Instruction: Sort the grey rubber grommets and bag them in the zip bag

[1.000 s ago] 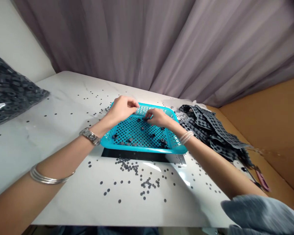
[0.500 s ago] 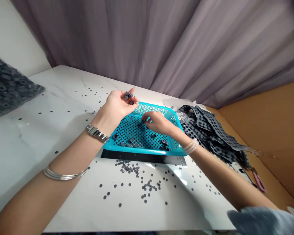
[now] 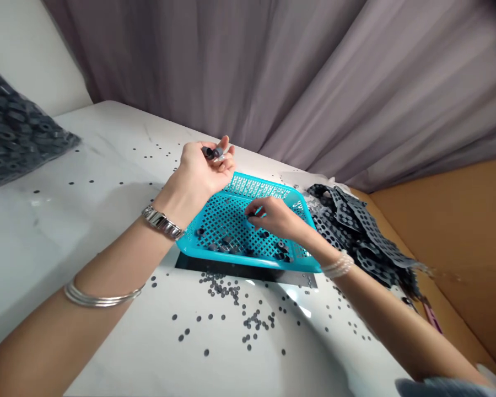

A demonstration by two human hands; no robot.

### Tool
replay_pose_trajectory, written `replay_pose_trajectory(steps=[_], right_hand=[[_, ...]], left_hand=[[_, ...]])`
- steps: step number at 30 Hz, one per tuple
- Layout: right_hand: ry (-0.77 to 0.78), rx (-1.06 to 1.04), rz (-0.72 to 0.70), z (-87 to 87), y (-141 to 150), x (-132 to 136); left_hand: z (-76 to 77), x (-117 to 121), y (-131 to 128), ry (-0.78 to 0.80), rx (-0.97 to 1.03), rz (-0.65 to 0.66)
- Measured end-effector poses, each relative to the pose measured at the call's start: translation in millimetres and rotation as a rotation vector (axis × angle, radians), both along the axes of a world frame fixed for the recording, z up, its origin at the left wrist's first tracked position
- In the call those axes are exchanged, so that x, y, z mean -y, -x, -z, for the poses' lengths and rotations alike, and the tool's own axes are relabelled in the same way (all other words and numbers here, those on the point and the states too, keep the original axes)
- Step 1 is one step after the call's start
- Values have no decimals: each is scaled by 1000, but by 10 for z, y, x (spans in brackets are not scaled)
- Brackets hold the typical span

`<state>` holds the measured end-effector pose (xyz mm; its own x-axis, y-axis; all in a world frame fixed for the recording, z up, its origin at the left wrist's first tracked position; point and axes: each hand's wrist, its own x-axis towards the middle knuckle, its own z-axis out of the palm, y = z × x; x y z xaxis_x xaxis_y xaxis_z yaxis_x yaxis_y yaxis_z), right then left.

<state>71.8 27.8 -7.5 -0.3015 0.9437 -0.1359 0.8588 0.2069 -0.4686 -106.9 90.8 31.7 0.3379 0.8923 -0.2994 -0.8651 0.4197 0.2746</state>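
My left hand (image 3: 209,168) is raised over the far-left rim of a turquoise plastic basket (image 3: 248,259). Its fingers curl around several small dark grey rings (image 3: 212,152), short and thick-walled like foam tubing. Inside the basket, my right hand (image 3: 273,216) has thumb and forefinger closed on a dark grey ring (image 3: 251,215), mostly covered by the fingertips. More loose rings (image 3: 227,241) lie on the perforated basket floor, mainly along the near side and toward the right corner.
A clear bag of grey rings (image 3: 16,132) stands at the left. Punched grey foam sheets (image 3: 355,226) are heaped on the right, beside a pink-handled tool (image 3: 432,317). Small dark discs (image 3: 221,286) are scattered over the white table (image 3: 140,342). A curtain (image 3: 231,71) hangs behind.
My left hand has turned and its fingers have opened slightly around the rings. My right hand has moved a little right and nearer within the basket. The view has shifted slightly.
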Motion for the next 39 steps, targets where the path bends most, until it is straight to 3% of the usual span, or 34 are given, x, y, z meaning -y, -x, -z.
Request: replay_pose_trajectory(steps=[3, 6, 11, 13, 15, 18, 22, 24, 27, 30, 32, 34, 37, 39], right_hand=[[249, -47, -16, -171, -93, 171], [327, 23, -97, -186, -107, 308], [192, 60, -161, 0, -4, 363], [172, 64, -211, -5, 19, 340], [188, 68, -214, -105, 12, 286], [152, 10, -96, -386, -23, 149], [-203, -101, 75, -734, 56, -27], [-296, -93, 31, -823, 163, -62], [-269, -25, -108, -894, 293, -48], [-332, -9, -52, -929, 239, 10], [-365, 10, 64, -882, 74, 50], [-276, 100, 156, -732, -154, 79], [-39, 271, 162, -348, -468, 102], [-29, 300, 151, -98, -576, 110]], left_hand=[[-3, 7, 16, -1, 122, 29], [9, 25, -13, 1, 160, 59], [-4, 91, -85, 47, 129, 57], [7, 102, -110, 67, 98, 41], [44, 103, -143, 83, 40, 23], [131, 120, -221, 116, -61, 3], [197, 223, -360, 145, -92, 40], [183, 290, -416, 147, -75, 51], [144, 361, -459, 139, -8, 64], [136, 378, -459, 137, 36, 68], [139, 370, -446, 147, 39, 67], [136, 358, -429, 158, 38, 52], [120, 339, -407, 166, 25, 17], [115, 330, -402, 166, 14, 7]])
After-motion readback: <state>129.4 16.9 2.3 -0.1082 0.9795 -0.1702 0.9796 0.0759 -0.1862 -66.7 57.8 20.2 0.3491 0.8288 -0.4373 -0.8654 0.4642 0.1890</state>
